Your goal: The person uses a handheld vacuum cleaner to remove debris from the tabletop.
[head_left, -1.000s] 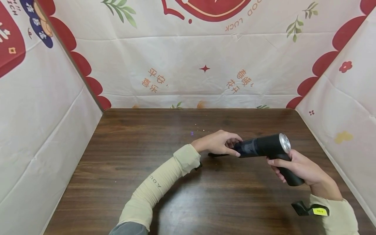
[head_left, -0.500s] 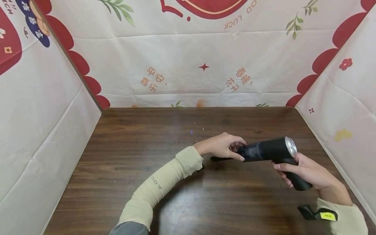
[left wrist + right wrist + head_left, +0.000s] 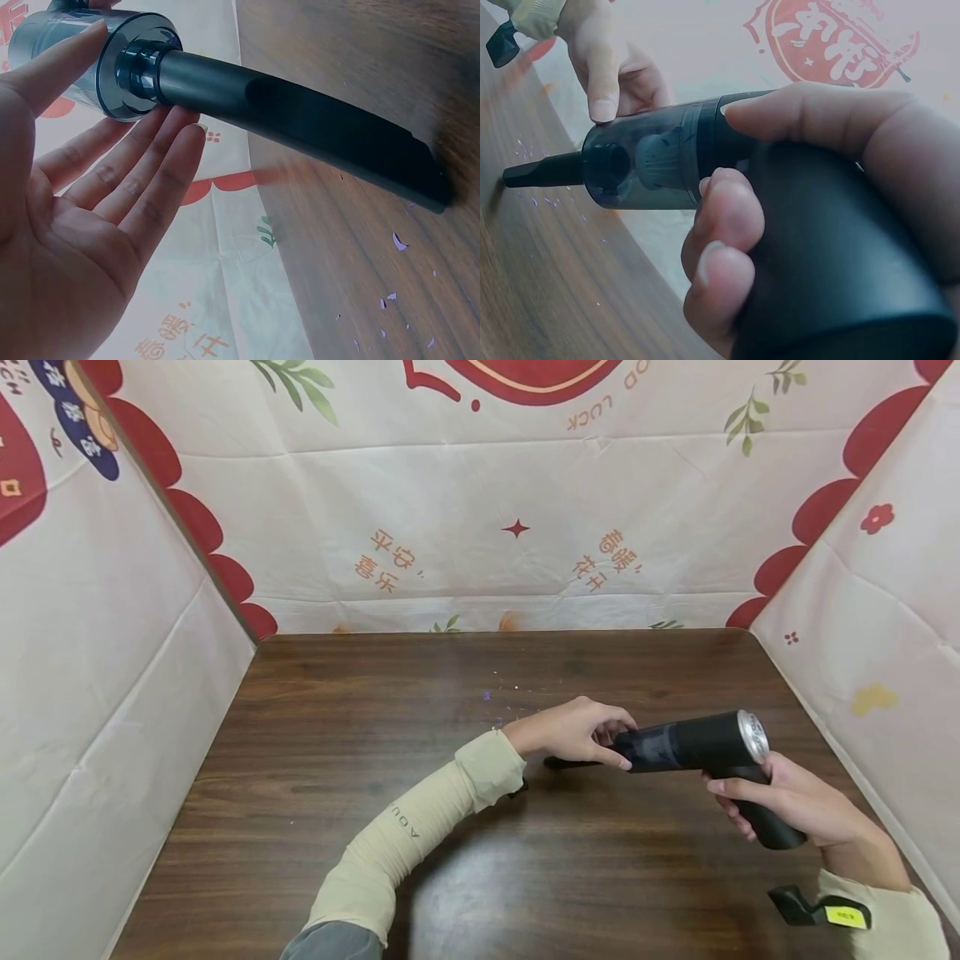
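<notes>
A brown table point(image 3: 315, 827) fills the space between printed cloth walls point(image 3: 480, 518), and small paper scraps point(image 3: 394, 241) lie scattered on the wood past the hands. Above the table's right half the person holds a black vacuum point(image 3: 701, 745), its barrel roughly level and its nozzle point(image 3: 322, 124) slanting down until the tip touches or nearly touches the wood.

The right hand point(image 3: 795, 797) has its fingers curled tight round the pistol grip, with the thumb lying over the body. The left hand point(image 3: 577, 732) is at the front end: its fingers point(image 3: 161, 169) lie straight and slightly spread under the joint where the nozzle meets the clear dust cup point(image 3: 641, 166), while the thumb rests on top of the cup. It cradles the cup rather than clamps it.

The step in hand looks like seating or steadying the nozzle before sweeping. The scraps lie just beyond the tip, so the next move probably calls for keeping the tip low and drawing it across them, the left hand guiding lightly.
</notes>
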A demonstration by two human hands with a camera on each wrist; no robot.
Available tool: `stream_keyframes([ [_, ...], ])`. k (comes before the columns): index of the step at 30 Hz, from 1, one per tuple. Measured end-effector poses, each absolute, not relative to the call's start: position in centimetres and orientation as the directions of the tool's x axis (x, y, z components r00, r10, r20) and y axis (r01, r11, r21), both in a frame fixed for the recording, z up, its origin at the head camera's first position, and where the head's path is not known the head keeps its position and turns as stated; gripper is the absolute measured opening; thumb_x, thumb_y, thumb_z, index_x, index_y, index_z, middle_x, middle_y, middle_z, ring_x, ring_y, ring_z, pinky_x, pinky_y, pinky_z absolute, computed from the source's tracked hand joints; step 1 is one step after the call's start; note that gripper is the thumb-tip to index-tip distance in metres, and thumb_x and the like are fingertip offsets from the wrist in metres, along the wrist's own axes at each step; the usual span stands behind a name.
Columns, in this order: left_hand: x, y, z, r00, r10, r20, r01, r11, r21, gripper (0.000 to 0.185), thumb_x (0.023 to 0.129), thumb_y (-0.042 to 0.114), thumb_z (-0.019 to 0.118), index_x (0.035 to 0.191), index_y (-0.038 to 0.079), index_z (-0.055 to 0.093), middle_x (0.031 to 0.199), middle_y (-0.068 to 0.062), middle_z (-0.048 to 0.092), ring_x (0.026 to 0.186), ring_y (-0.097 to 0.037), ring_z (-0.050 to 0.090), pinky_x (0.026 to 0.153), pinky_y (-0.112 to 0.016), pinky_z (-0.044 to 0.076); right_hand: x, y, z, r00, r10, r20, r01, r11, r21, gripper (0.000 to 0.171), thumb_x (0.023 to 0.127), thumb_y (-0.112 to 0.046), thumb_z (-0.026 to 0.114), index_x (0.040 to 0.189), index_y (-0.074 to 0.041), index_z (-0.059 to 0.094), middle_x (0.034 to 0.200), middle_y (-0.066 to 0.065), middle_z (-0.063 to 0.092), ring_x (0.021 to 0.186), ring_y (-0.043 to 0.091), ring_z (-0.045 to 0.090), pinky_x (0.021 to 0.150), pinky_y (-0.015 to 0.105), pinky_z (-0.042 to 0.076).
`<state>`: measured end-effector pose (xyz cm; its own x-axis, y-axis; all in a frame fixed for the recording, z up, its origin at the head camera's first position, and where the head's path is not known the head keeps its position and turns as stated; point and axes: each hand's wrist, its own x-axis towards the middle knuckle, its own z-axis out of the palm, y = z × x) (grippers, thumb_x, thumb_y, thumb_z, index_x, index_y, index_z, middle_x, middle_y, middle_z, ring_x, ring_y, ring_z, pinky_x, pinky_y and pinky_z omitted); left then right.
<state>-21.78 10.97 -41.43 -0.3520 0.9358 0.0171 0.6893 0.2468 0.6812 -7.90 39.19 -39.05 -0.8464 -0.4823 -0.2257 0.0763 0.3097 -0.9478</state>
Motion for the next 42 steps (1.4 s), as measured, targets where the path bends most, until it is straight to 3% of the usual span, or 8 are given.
stream_keyframes([
  [16,-22.9,11.4,-41.4,-0.372,0.927,0.036,0.697,0.254,0.67,0.054,0.092,0.036,0.072,0.138,0.012,0.056,0.11,0.005,0.064,0.092,0.002,0.059,0.084,-0.012,0.048,-8.4,39.2,-39.2,-0.873,-0.427,-0.235,0.103,0.31,-0.945,0.016,0.104,-0.002,0.045,0.104,-0.01,0.058,0.075,0.003,0.061,0.057,0.024,0.062,0.052,0.043,0.055],
  [25,-23.7,11.1,-42.0,-0.379,0.925,0.023,0.655,0.251,0.713,0.053,0.096,0.034,0.067,0.142,0.012,0.054,0.125,0.0,0.063,0.109,0.0,0.057,0.09,-0.01,0.046,-8.8,39.0,-39.1,-0.887,-0.361,-0.289,0.179,0.308,-0.934,0.011,0.105,-0.009,0.047,0.106,-0.01,0.058,0.075,0.001,0.06,0.059,0.018,0.062,0.054,0.045,0.057],
  [33,-24.2,11.1,-41.9,-0.389,0.92,0.039,0.655,0.247,0.714,0.051,0.099,0.035,0.061,0.143,0.011,0.053,0.128,-0.002,0.063,0.11,0.002,0.058,0.095,-0.016,0.048,-9.5,39.0,-39.0,-0.906,-0.332,-0.264,0.155,0.318,-0.935,0.009,0.104,-0.008,0.049,0.105,-0.007,0.057,0.075,0.002,0.059,0.057,0.02,0.062,0.052,0.042,0.055],
  [42,-24.5,11.0,-42.2,-0.4,0.916,0.037,0.643,0.252,0.723,0.051,0.101,0.037,0.056,0.145,0.012,0.051,0.129,-0.001,0.063,0.106,0.003,0.06,0.089,-0.008,0.045,-9.9,38.9,-39.1,-0.912,-0.314,-0.264,0.159,0.323,-0.933,0.008,0.104,-0.009,0.05,0.106,-0.006,0.057,0.074,0.003,0.059,0.057,0.021,0.061,0.052,0.042,0.055],
])
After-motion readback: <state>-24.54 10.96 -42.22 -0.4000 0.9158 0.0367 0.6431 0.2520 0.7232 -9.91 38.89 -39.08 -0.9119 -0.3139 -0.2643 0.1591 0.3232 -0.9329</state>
